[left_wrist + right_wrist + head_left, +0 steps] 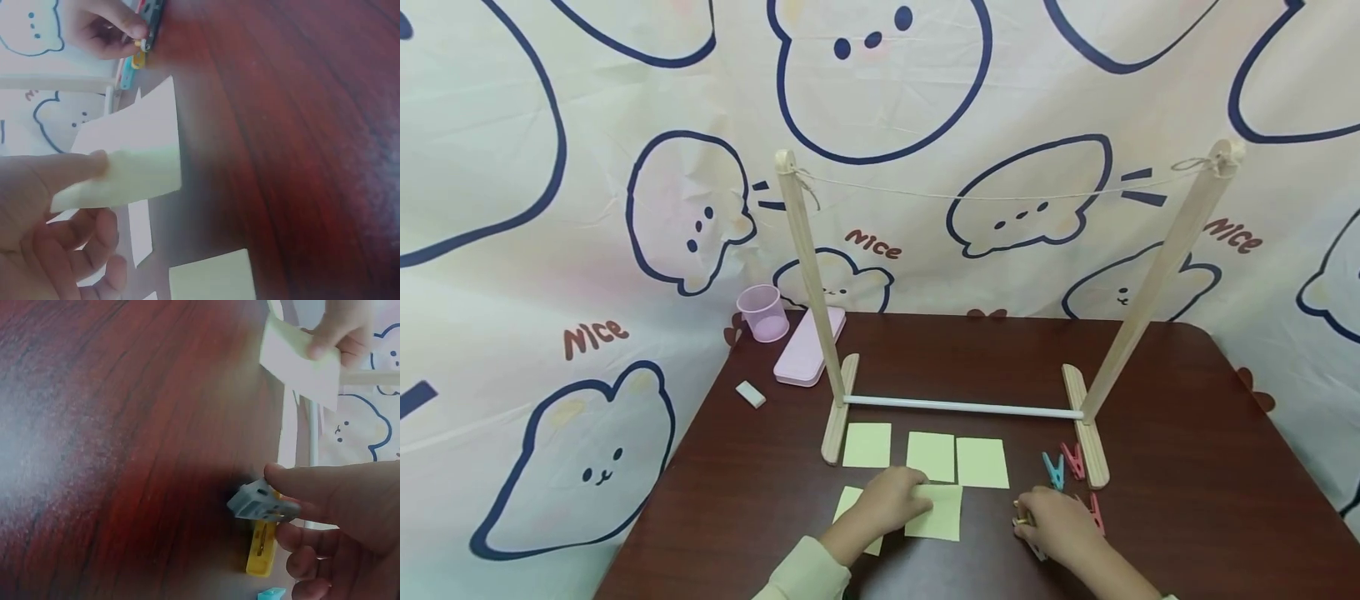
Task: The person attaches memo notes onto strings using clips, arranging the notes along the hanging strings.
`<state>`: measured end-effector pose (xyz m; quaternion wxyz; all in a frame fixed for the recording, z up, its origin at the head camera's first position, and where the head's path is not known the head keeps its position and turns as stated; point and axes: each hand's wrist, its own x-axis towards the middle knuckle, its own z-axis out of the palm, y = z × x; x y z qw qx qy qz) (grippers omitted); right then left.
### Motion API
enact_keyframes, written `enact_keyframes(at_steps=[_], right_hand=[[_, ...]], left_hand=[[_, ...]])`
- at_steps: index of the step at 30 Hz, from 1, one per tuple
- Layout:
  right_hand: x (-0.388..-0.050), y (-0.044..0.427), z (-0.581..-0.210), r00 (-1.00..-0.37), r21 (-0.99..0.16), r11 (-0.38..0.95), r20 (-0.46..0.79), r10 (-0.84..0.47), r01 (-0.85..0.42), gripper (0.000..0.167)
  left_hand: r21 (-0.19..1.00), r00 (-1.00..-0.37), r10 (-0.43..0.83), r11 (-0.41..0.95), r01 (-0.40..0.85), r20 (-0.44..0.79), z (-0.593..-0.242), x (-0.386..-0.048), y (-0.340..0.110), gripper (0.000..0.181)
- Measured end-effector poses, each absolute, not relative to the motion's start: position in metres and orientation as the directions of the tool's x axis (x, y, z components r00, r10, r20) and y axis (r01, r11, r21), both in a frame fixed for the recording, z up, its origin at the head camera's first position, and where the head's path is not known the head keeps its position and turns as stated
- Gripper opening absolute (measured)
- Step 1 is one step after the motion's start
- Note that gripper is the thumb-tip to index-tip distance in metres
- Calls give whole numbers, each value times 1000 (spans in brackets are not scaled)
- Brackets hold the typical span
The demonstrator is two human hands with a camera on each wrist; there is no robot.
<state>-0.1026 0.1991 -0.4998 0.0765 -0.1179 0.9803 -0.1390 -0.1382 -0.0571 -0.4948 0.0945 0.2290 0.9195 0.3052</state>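
Observation:
My left hand pinches a pale yellow square of paper between thumb and fingers. In the left wrist view, that paper is raised off the table. My right hand pinches a small grey clothespin by its end. A yellow clothespin lies just beyond it, partly hidden by the grey one. Blue and pink clothespins lie past the right hand, with another pink clothespin beside it. More pale yellow squares lie around the left hand, one partly covered by it.
A wooden frame with a string tied between its posts and a white crossbar stands behind the papers. Toward the back left are a pink cup, a pink case and a white eraser. A patterned cloth hangs behind the table.

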Motion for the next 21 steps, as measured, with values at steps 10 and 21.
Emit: enact_keyframes(at_steps=[10, 21], right_hand=[[-105, 205, -491, -964, -319, 913, 8, -266, -255, 26], [-128, 228, -432, -954, -587, 752, 166, -250, -300, 26]], left_hand=[[899, -882, 460, 421, 118, -100, -475, -146, -55, 22], [978, -876, 440, 145, -149, -198, -451, -155, -48, 30]])
